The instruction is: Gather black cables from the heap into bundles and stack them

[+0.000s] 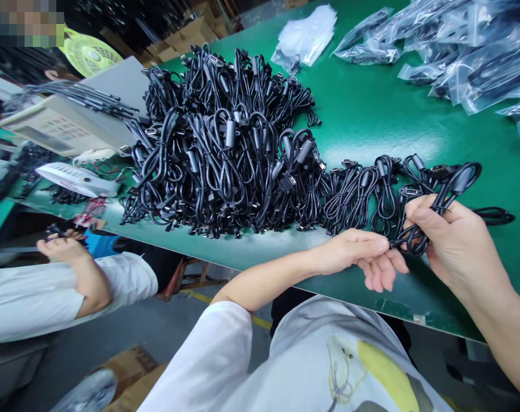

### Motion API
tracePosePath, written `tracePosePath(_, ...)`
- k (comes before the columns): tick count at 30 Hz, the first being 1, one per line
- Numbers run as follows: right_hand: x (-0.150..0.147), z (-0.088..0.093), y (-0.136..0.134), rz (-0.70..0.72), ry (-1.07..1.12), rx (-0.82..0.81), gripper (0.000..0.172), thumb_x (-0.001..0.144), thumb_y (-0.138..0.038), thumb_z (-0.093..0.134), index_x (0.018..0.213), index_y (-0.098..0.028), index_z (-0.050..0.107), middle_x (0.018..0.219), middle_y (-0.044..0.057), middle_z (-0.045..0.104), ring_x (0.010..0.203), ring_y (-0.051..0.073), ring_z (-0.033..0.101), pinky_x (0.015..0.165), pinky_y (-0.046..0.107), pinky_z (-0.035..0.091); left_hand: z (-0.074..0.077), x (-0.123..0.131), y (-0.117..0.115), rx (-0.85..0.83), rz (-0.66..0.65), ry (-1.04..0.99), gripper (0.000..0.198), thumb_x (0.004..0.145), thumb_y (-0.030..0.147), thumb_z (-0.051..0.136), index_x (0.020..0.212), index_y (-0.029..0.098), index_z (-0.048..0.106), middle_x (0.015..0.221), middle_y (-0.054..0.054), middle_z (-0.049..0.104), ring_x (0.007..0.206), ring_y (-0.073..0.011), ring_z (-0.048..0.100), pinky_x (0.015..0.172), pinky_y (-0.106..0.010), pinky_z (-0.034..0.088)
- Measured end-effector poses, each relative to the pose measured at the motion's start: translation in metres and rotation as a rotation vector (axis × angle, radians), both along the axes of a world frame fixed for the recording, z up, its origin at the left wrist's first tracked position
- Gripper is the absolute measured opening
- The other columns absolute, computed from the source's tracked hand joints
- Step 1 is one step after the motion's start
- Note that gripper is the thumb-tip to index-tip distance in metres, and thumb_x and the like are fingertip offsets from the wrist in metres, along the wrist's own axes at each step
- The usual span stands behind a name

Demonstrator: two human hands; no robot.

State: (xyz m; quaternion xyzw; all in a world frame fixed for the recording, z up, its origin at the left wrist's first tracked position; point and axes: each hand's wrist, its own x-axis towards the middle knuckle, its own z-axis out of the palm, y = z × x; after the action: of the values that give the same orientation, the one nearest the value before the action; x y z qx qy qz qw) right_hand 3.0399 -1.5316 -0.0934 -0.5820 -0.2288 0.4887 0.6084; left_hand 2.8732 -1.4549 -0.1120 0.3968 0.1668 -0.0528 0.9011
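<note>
Fingers [420,213] of the right hand [457,246] closed narrowly around a looped black cable [418,232], fingertips [382,243] of the left hand [352,252] pinching its end (ferrite bead [462,180] near the loop's top), just beside a heap of matching cables [225,154] on a green workbench [371,114], clear bags of cables [469,57] farther off.

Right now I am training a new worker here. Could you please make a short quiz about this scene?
1. What does the right hand hold?
2. True or false: the clear plastic bags lie on the green table.
3. Which is nearest the left hand? A: a fan. B: a row of black cables. C: a cardboard box.

Key:
1. A looped black cable.
2. True.
3. B.
</note>
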Motion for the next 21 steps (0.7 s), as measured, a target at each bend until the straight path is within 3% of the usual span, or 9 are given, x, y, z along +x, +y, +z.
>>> tracePosePath(2, 0.008, 0.004, 0.000, 0.050, 0.014, -0.004, 0.022, 0.073, -0.036, 0.080, 0.075, -0.021, 0.065, 0.081, -0.001, 0.056, 0.064, 0.010, 0.052, 0.053, 0.022, 0.044, 0.000, 0.000, 0.001, 0.022, 0.001, -0.029, 0.060, 0.078, 0.069, 0.062, 0.093, 0.011, 0.067, 0.071, -0.006, 0.069, 0.058, -0.0140, 0.065, 0.056, -0.026, 0.052)
tracePosePath(5, 0.032, 0.016, 0.000, 0.058, 0.003, 0.100, 0.010, 0.076, -0.027, 0.075, 0.079, -0.022, 0.068, 0.096, 0.002, 0.059, 0.084, 0.014, 0.059, 0.075, 0.028, 0.051, -0.001, 0.002, 0.000, 0.156, 0.087, -0.029, 0.055, 0.084, 0.065, 0.056, 0.096, 0.012, 0.065, 0.077, -0.007, 0.068, 0.066, -0.0131, 0.065, 0.062, -0.025, 0.052)
tracePosePath(6, 0.042, 0.020, -0.001, -0.009, -0.051, 0.171, 0.008, 0.075, -0.022, 0.073, 0.081, -0.023, 0.068, 0.095, 0.002, 0.058, 0.084, 0.015, 0.059, 0.080, 0.032, 0.051, -0.001, 0.002, -0.001, 0.242, 0.136, -0.022, 0.052, 0.087, 0.062, 0.055, 0.099, 0.012, 0.064, 0.082, -0.007, 0.068, 0.070, -0.0125, 0.065, 0.067, -0.025, 0.053)
tracePosePath(8, 0.062, 0.025, -0.004, -0.238, -0.300, 0.269, 0.014, 0.071, -0.015, 0.070, 0.082, -0.024, 0.067, 0.080, 0.000, 0.054, 0.070, 0.014, 0.054, 0.075, 0.036, 0.048, -0.003, 0.004, -0.003, 0.441, 0.201, -0.019, 0.044, 0.093, 0.053, 0.051, 0.109, 0.014, 0.062, 0.093, -0.008, 0.067, 0.077, -0.0113, 0.064, 0.076, -0.026, 0.053)
tracePosePath(10, 0.081, 0.024, -0.008, -0.371, -0.697, 0.133, 0.014, 0.071, -0.020, 0.071, 0.084, -0.024, 0.069, 0.071, -0.001, 0.054, 0.061, 0.013, 0.048, 0.066, 0.035, 0.041, -0.005, 0.005, -0.006, 0.600, 0.175, -0.025, 0.039, 0.096, 0.045, 0.047, 0.120, 0.016, 0.058, 0.101, -0.008, 0.065, 0.080, -0.0107, 0.062, 0.081, -0.028, 0.052)
tracePosePath(12, 0.098, 0.017, -0.013, -0.202, -1.073, -0.153, 0.014, 0.074, -0.030, 0.070, 0.087, -0.025, 0.071, 0.078, 0.001, 0.062, 0.066, 0.016, 0.053, 0.065, 0.035, 0.038, -0.006, 0.005, -0.008, 0.675, 0.106, -0.027, 0.038, 0.097, 0.040, 0.045, 0.127, 0.017, 0.054, 0.101, -0.008, 0.065, 0.081, -0.0108, 0.062, 0.082, -0.029, 0.052)
tracePosePath(14, 0.115, 0.005, -0.017, 0.155, -1.287, -0.341, 0.016, 0.079, -0.036, 0.065, 0.088, -0.026, 0.071, 0.093, 0.004, 0.067, 0.080, 0.021, 0.059, 0.070, 0.036, 0.040, -0.007, 0.006, -0.008, 0.700, 0.068, -0.023, 0.039, 0.098, 0.038, 0.044, 0.129, 0.016, 0.052, 0.100, -0.007, 0.065, 0.082, -0.0112, 0.062, 0.083, -0.030, 0.052)
tracePosePath(17, 0.142, -0.015, -0.023, 0.480, -1.397, -0.307, 0.020, 0.084, -0.040, 0.059, 0.092, -0.028, 0.072, 0.110, 0.005, 0.068, 0.096, 0.024, 0.060, 0.082, 0.038, 0.042, -0.004, 0.006, -0.008, 0.696, 0.076, -0.001, 0.038, 0.097, 0.038, 0.045, 0.126, 0.015, 0.054, 0.099, -0.007, 0.065, 0.082, -0.0114, 0.063, 0.083, -0.030, 0.052)
tracePosePath(21, 0.163, -0.025, -0.029, 0.590, -1.414, -0.269, 0.021, 0.083, -0.045, 0.062, 0.092, -0.030, 0.074, 0.115, 0.003, 0.070, 0.093, 0.023, 0.061, 0.086, 0.039, 0.042, 0.001, 0.005, -0.009, 0.609, 0.099, 0.033, 0.035, 0.096, 0.039, 0.048, 0.119, 0.014, 0.059, 0.092, -0.005, 0.065, 0.076, -0.0099, 0.062, 0.076, -0.027, 0.053)
